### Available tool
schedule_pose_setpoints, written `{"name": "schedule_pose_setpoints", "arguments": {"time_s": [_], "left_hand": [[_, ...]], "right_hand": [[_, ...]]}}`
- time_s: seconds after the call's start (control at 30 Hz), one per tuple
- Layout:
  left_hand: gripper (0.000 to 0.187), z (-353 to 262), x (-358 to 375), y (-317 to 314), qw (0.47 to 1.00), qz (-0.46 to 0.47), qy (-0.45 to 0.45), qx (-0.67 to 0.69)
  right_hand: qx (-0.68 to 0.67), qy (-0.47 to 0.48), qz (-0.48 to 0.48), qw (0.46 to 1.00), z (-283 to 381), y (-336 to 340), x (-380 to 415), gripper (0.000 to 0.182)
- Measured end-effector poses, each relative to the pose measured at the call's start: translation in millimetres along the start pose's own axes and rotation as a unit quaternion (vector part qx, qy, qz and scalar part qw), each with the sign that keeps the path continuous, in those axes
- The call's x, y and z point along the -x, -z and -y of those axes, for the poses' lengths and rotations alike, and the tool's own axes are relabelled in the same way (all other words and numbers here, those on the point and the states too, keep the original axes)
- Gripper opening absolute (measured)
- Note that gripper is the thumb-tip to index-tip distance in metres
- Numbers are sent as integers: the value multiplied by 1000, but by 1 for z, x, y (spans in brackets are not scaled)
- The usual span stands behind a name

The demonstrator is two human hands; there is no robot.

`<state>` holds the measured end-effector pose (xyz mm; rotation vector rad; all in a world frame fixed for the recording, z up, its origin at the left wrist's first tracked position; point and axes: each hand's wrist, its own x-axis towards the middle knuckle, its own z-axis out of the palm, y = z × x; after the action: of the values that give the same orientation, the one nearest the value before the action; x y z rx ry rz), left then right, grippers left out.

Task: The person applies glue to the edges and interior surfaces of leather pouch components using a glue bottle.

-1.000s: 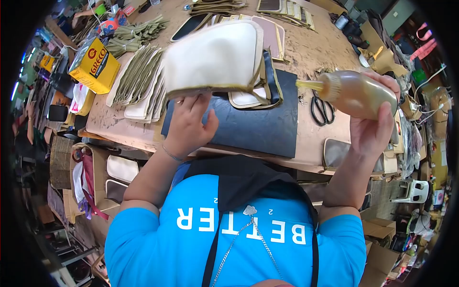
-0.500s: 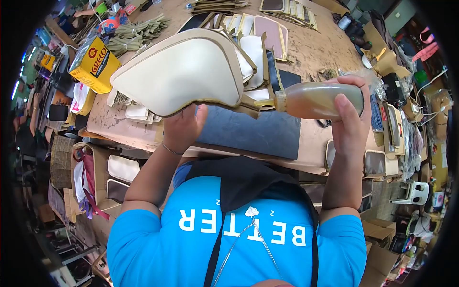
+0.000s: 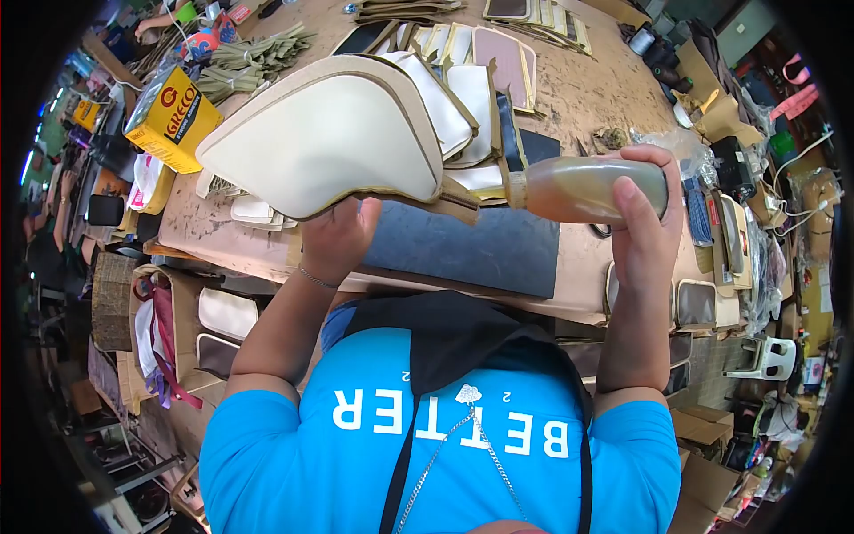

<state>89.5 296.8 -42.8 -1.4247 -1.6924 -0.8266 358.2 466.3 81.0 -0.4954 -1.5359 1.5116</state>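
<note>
My left hand [image 3: 341, 233] is closed on the lower edge of a cream, curved leather-like panel [image 3: 325, 142], with the thumb up and the other fingers hidden behind it. Along the panel's rim runs a tan border, and a brownish strip [image 3: 458, 203] sticks out from its lower right corner. My right hand [image 3: 649, 200] is wrapped round a translucent squeeze bottle [image 3: 583, 189] of amber liquid, tipped on its side. The bottle's capped end points left, close to the end of that strip.
Below the panel a dark board [image 3: 463, 249] lies on the worn table [image 3: 614, 80]. Behind it are stacked cream pieces [image 3: 471, 98]. A yellow can [image 3: 175, 117] and bundled strips [image 3: 258, 64] stand left; thread spools [image 3: 663, 62] and plastic bags [image 3: 703, 165] are right.
The panel has shifted slightly left in my left hand. My right hand and the bottle have also moved a little to the left. Both grips stay the same.
</note>
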Motion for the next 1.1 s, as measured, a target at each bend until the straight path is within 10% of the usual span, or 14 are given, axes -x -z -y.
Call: {"name": "schedule_pose_setpoints", "arguments": {"time_s": [0.77,1.1], "left_hand": [[27,-4,-10,0,999,-23,5,-31],[26,-5,-6,2,1000,-21,2,-8]], "right_hand": [[102,205,103,968,3,-3,13,43],[64,125,35,989,10,-9,13,42]]}}
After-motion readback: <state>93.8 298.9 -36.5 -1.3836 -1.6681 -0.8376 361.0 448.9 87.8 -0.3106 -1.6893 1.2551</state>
